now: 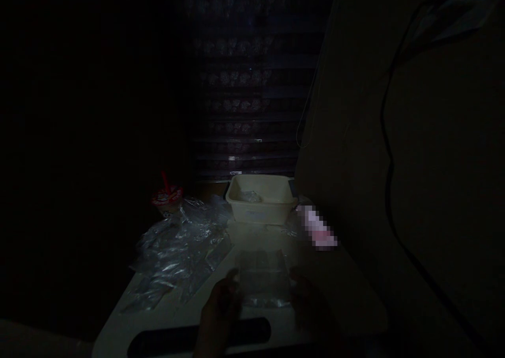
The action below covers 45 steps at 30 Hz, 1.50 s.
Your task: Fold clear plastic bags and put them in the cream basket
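Note:
Low over the front of a pale table (pixel 335 305), a clear plastic bag (pixel 264 276) is stretched between my two hands. My left hand (pixel 221 305) has its curled fingers at the bag's left edge. At the right edge is my right hand (pixel 310 297), dark and blurred, its fingers bent toward the plastic. The picture is very dim, so the fingertips are hard to make out. A loose pile of clear plastic bags (pixel 181 242) covers the table's left side.
Behind the bag stands a cream basin (pixel 260 213) with some clear plastic inside. A cup (pixel 168 200) with a red straw is at the back left. A pixelated bright object (pixel 317 228) lies at the right. A black cable (pixel 389 190) hangs along the right wall.

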Available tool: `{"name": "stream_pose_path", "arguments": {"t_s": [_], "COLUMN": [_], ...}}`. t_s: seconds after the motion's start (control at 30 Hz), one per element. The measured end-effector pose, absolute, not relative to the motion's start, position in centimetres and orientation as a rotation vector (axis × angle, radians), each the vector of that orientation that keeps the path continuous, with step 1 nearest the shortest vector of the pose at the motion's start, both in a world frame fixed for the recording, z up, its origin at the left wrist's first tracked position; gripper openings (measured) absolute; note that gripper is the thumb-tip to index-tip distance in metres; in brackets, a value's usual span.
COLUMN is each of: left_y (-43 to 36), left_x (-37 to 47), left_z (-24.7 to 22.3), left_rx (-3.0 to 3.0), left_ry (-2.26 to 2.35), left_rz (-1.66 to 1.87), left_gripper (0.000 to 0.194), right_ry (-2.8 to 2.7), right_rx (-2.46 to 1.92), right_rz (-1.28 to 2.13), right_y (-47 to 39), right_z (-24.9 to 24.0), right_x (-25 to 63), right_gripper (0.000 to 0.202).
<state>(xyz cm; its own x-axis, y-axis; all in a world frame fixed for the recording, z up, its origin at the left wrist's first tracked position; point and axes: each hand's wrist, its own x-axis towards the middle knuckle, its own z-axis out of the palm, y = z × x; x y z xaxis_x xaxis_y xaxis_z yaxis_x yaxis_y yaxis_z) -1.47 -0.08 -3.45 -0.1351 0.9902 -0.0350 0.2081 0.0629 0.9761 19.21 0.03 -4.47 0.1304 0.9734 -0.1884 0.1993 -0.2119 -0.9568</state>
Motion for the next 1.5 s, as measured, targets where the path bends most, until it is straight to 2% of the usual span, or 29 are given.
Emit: {"name": "stream_pose_path", "arguments": {"t_s": [0.13,0.27,0.57,0.73,0.9,1.17,1.3,1.5], "left_y": [-0.2,-0.3,-0.1,0.1,0.9,1.5,1.2,0.7], "left_x": [-1.1,-0.7,-1.5,-2.5,-1.8,0.3,0.1,-0.3], "left_z": [-3.5,-2.9,-2.4,-1.6,-1.2,-3.4,-4.1,-4.5], "left_rx": [1.221,1.182,1.313,1.695,2.238,2.863,2.998,3.080], "left_ry": [1.472,1.485,1.571,1.725,1.600,1.660,1.670,1.761], "left_rz": [1.157,1.199,1.070,1.105,0.907,0.602,0.517,0.480], "left_gripper": [0.039,0.039,0.042,0.037,0.037,0.046,0.046,0.046], "right_ry": [-1.077,-1.111,-1.194,-1.320,-1.581,-2.152,-2.408,-2.437], "right_rx": [-1.483,-1.472,-1.614,-1.692,-1.685,-1.478,-1.401,-1.533], "right_rz": [1.405,1.381,1.205,0.904,0.414,-0.070,-0.127,-0.073], "right_y": [0.4,0.7,0.3,0.6,0.4,-0.6,-0.7,-1.1], "right_z": [-3.9,-3.5,-3.1,-4.4,-5.4,-3.5,-3.8,-5.1], "right_x": [19.0,18.9,19.4,19.7,19.4,16.7,16.4,16.9], "right_gripper": [0.057,0.058,0.046,0.038,0.030,0.045,0.052,0.053]}}
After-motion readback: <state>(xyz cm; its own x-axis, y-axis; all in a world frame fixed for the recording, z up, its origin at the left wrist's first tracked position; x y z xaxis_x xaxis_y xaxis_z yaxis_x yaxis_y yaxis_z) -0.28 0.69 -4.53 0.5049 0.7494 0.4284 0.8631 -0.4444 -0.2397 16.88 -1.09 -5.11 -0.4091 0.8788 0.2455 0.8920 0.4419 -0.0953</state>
